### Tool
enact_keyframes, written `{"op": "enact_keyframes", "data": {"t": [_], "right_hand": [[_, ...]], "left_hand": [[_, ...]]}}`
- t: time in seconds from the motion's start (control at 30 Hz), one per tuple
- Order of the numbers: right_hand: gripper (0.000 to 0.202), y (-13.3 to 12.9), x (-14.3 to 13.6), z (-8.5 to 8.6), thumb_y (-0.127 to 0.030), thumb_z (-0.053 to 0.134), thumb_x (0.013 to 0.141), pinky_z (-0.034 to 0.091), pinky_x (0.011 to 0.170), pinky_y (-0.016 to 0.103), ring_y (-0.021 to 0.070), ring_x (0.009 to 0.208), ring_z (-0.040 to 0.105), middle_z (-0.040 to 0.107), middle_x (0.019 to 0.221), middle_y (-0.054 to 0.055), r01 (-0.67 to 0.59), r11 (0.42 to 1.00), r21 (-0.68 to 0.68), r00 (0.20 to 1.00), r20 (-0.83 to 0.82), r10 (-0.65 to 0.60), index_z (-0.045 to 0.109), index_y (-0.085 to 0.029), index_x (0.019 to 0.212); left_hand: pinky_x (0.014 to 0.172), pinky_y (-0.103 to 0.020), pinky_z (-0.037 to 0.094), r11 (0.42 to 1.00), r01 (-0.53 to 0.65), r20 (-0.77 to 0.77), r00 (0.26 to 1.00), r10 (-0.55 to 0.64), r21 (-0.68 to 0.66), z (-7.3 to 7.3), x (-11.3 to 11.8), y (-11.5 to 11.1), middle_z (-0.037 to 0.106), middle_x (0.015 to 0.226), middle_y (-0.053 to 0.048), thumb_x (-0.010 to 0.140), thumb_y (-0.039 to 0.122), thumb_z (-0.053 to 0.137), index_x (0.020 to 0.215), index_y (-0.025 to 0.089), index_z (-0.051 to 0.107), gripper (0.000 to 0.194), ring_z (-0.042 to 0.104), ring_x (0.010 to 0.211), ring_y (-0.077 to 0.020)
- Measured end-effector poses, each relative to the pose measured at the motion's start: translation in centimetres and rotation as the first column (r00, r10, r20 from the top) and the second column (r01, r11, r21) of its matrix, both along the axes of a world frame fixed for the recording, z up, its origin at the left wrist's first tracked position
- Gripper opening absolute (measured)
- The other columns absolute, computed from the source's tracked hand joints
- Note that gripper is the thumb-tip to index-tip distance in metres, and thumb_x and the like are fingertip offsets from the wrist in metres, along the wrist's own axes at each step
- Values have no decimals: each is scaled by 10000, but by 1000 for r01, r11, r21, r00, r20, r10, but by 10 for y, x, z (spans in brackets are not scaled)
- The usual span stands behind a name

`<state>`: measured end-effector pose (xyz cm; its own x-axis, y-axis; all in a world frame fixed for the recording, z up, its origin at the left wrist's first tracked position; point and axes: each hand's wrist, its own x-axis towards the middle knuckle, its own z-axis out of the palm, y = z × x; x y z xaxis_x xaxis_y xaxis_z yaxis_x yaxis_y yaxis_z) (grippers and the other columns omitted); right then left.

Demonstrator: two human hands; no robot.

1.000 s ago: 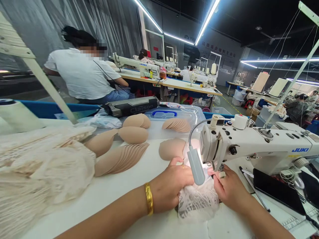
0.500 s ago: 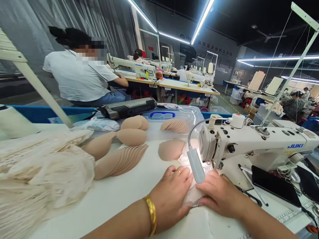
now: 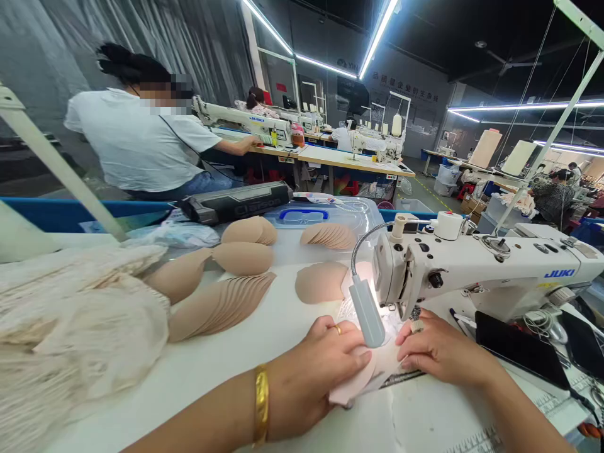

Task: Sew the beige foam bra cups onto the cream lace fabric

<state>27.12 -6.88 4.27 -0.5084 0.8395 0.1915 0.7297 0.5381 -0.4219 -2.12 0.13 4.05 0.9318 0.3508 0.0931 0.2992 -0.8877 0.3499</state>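
Note:
My left hand [image 3: 314,368] is closed on a beige bra cup [image 3: 352,384], its thumb across the top and its other fingers bent over the cloth. White lace fabric [image 3: 346,309] lies by the cup, under the lamp. My right hand [image 3: 438,346] is at the needle end of the sewing machine [image 3: 472,267]. Its fingers are apart; some fingertips rest on the right edge of the cloth, and the index finger reaches up beside the presser foot. A grey gooseneck lamp [image 3: 367,313] hides part of the work and some left fingertips.
Several beige cups [image 3: 224,305] lie in fanned stacks on the left, with another cup pile [image 3: 321,282] nearer. Cream lace cloth [image 3: 80,321] heaps at far left. Behind stands a clear plastic box [image 3: 330,217]. A dark phone [image 3: 519,349] lies right. A co-worker [image 3: 136,138] sits ahead.
My right hand has shifted right and up towards the presser foot, its fingers spreading. My left hand has moved slightly left, and more of the beige cup shows between the hands.

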Motion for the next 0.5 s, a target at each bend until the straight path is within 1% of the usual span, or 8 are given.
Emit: {"op": "enact_keyframes", "data": {"t": [0.03, 0.07, 0.1, 0.17, 0.27, 0.33, 0.4, 0.5], "right_hand": [[142, 0, 0, 1, -260, 667, 1029, 485, 801, 307, 224, 933, 610, 707, 934, 37, -1, 999, -41, 999, -49, -1, 806, -275, 1004], [181, 0, -1, 1, -308, 631, 1060, 495, 796, 302, 218, 920, 627, 716, 932, 34, 5, 998, -67, 995, -98, -12, 810, -277, 1049], [228, 1, -3, 0, -324, 586, 1086, 502, 798, 301, 216, 915, 642, 726, 937, 32, 18, 997, -73, 990, -138, -28, 809, -278, 1084], [265, 3, -10, -7, -290, 538, 1103, 512, 841, 314, 222, 943, 661, 754, 979, 28, 47, 998, -29, 985, -166, -51, 802, -284, 1111], [182, 6, -21, -20, -219, 626, 1036, 505, 937, 371, 266, 1046, 647, 783, 1101, 29, 90, 991, 102, 993, -86, -82, 791, -284, 1077], [139, 7, -25, -23, -208, 670, 1002, 510, 944, 403, 287, 1056, 628, 784, 1141, 41, 126, 980, 154, 992, -3, -127, 778, -270, 1064], [113, 7, -25, -22, -226, 681, 997, 526, 920, 413, 295, 1039, 617, 779, 1144, 60, 157, 972, 173, 983, 66, -170, 766, -257, 1065], [108, 7, -24, -18, -239, 677, 996, 539, 935, 426, 303, 1066, 615, 767, 1154, 76, 171, 966, 196, 975, 108, -195, 758, -246, 1067]], "left_hand": [[964, -426, 312, 999, 10, 22, 1000, -11, 36, -4, 1, 2, 729, 1199, -42, 816, 141, 682, 1204, 298, 644, 420, 647, 1068, -287], [965, -422, 312, 998, 21, 40, 999, -24, 65, -8, 3, 4, 739, 1164, -36, 801, 125, 682, 1186, 293, 642, 423, 657, 1033, -277], [971, -420, 309, 996, 24, 54, 998, -29, 90, -12, 4, 6, 749, 1127, -24, 776, 104, 684, 1172, 293, 638, 441, 664, 1006, -267], [987, -420, 298, 990, 16, 72, 997, -27, 141, -20, 6, 13, 760, 1069, 4, 719, 71, 692, 1128, 299, 637, 471, 673, 988, -262], [998, -411, 299, 977, 12, 106, 994, -35, 211, -31, 9, 24, 764, 1042, 30, 689, 63, 703, 1051, 301, 646, 437, 683, 981, -257], [1011, -404, 302, 969, 20, 137, 989, -55, 244, -36, 11, 31, 768, 1055, 37, 712, 73, 707, 1036, 301, 655, 400, 689, 989, -250], [1030, -408, 296, 961, 12, 164, 985, -59, 276, -39, 12, 35, 774, 1065, 36, 723, 73, 707, 1063, 303, 663, 413, 691, 1001, -247], [1048, -425, 280, 954, -12, 183, 982, -45, 300, -40, 14, 38, 783, 1095, 24, 730, 70, 705, 1109, 307, 673, 449, 684, 1034, -253]]}}
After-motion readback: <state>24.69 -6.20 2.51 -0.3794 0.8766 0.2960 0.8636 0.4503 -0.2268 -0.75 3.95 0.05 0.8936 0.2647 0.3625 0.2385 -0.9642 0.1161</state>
